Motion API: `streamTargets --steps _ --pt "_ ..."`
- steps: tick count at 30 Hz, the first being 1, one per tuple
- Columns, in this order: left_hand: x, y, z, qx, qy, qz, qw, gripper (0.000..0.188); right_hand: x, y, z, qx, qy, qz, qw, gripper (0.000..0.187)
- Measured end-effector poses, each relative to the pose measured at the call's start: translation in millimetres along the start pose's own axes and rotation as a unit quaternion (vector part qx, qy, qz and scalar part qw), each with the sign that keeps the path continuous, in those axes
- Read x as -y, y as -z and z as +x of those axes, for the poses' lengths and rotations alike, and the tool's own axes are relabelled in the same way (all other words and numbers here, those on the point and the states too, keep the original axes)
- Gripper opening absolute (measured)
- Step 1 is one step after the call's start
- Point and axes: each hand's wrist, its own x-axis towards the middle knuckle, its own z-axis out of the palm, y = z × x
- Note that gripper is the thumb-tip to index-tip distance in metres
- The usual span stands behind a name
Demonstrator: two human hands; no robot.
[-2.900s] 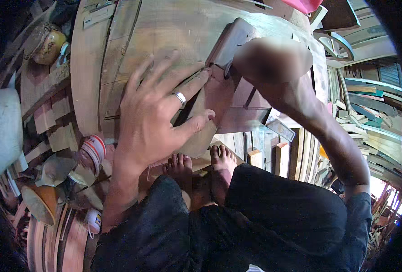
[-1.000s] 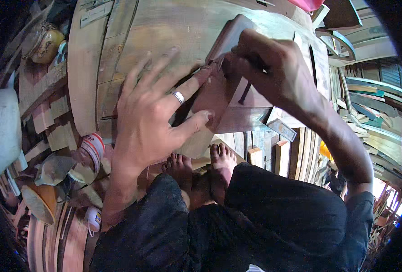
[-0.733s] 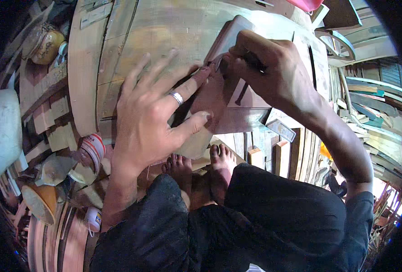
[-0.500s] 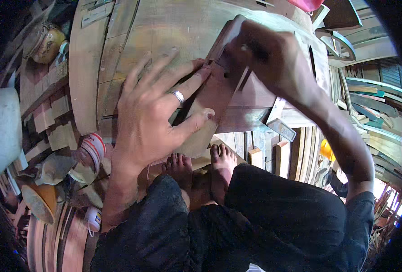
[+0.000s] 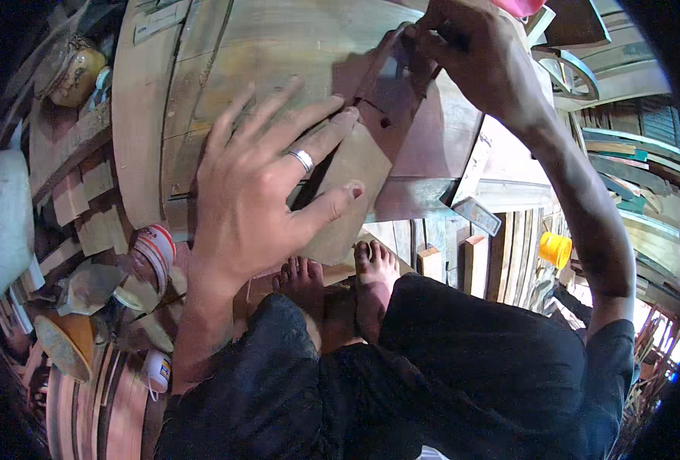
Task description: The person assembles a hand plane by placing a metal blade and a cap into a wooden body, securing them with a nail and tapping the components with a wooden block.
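A flat wooden board [image 5: 353, 180] lies slanted on the wooden workbench [image 5: 271, 46], its near end jutting over the front edge. It has a small dark hole near its middle. My left hand [image 5: 252, 180], wearing a silver ring, is open along the board's left side. Its index fingertip and thumb touch the board, while the other fingers spread toward the bench. At the board's far end is my right hand [image 5: 470, 50], its fingers curled and pinched together. What they hold, if anything, is hidden.
A tool shaped like a try square [image 5: 474, 211] lies at the bench's front edge. A yellow container [image 5: 555, 250] is at the right. A red-and-white tub [image 5: 154, 249], an orange funnel-shaped vessel [image 5: 65, 346] and a white bottle [image 5: 156, 372] stand among wood pieces at left.
My right hand has moved away from me, from over the board's middle to its far end, uncovering more of the board. My left hand has stayed in place.
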Motion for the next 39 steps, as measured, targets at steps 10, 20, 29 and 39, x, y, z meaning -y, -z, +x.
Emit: streamTargets --steps 10,20,29,39 --pt "0.8 -3.2 -1.3 0.002 0.013 -0.012 1.000 0.060 -4.6 9.4 -5.1 0.016 -0.011 -0.070 0.997 0.015" --pt "-1.4 1.1 -3.7 0.022 0.014 -0.016 1.000 0.052 8.5 4.1 -30.8 0.033 -0.032 -0.003 0.999 0.018" --pt "-1.6 3.9 -2.5 0.021 0.017 -0.013 1.000 0.051 39.7 1.0 -31.6 0.061 -0.083 -0.087 0.991 0.017" --pt "-0.8 5.2 -5.3 0.023 0.017 0.000 1.000 0.054 33.8 -1.9 -31.1 0.053 -0.036 -0.078 0.995 0.022"
